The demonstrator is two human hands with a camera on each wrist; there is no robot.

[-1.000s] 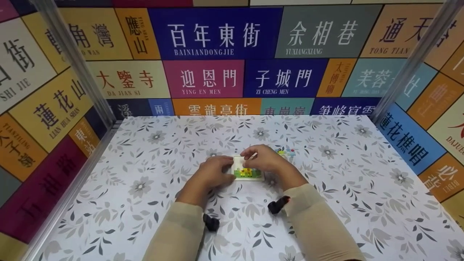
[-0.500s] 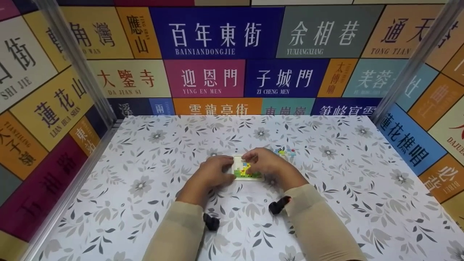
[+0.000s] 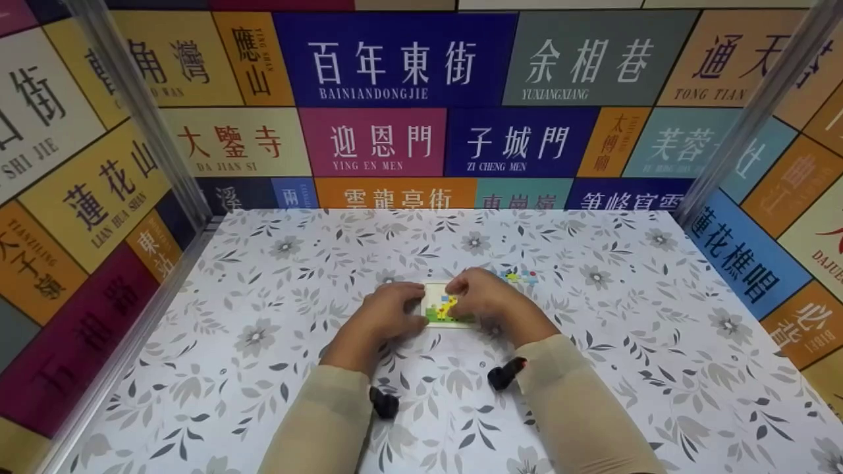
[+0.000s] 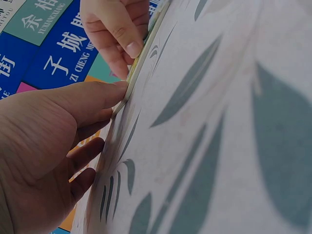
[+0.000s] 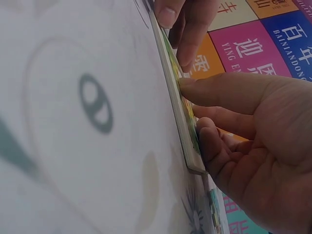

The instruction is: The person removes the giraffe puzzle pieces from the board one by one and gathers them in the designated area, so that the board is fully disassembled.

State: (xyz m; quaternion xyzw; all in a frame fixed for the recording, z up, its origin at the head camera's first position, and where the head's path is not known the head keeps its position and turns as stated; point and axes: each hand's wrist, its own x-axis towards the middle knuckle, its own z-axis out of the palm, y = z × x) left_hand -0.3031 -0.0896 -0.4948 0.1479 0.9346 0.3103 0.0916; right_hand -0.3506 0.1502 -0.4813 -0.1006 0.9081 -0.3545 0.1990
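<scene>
Mid-table (image 3: 431, 408), we see the tray (image 3: 433, 293) lying flat, green and yellow pieces (image 3: 446, 309) in its near part, cream base showing at far left. We mark the left hand (image 3: 391, 311) gripping the tray's left edge, thumb at the near corner, fingers at the far one. Right hand (image 3: 486, 293) is over the right side, fingers bent and narrow; we can't tell if they pinch a piece. Loose bits (image 3: 520, 277) lie just beyond it. Sign-covered wall (image 3: 395, 59) behind.

Left grip (image 3: 391, 309) faces right grip (image 3: 484, 291), just apart.
</scene>
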